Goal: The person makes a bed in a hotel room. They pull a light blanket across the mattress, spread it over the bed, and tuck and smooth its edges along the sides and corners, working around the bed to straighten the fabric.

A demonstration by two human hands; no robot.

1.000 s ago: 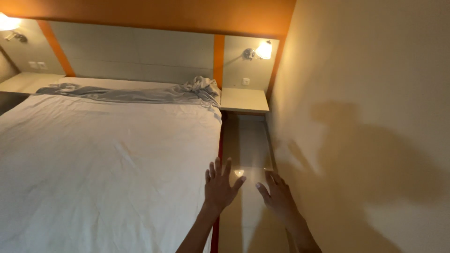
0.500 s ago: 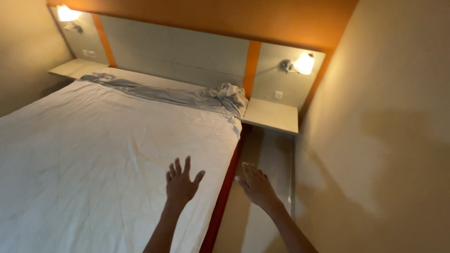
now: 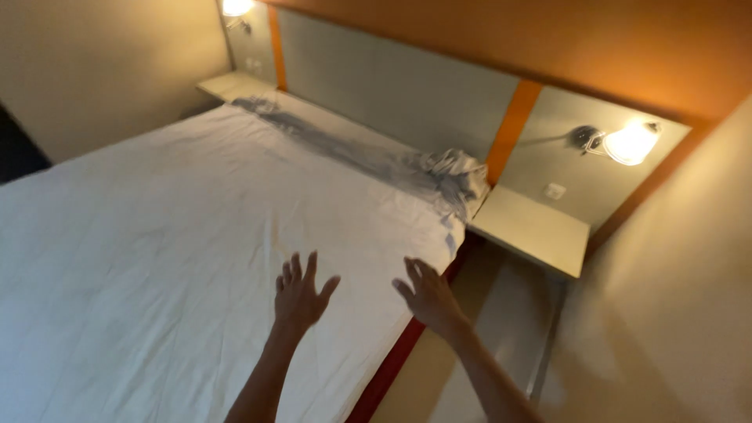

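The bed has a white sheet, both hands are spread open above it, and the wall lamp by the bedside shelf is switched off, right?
Not quite: the wall lamp by the bedside shelf is lit, as the head view shows. The rest stands.

White plain sheet (image 3: 157, 235) covered the bed; grey crumpled cloth (image 3: 376, 160) lay at its head. Headboard panels (image 3: 392, 86) were grey with orange strips (image 3: 509, 129). Bed edge (image 3: 392, 364) red, bedside shelf (image 3: 533, 231) cream.

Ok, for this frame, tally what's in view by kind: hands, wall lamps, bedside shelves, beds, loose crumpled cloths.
Hands: 2, left hand and right hand, both open over the white bed sheet
Wall lamps: 2
Bedside shelves: 2
Beds: 1
Crumpled grey cloths: 1
Total: 8
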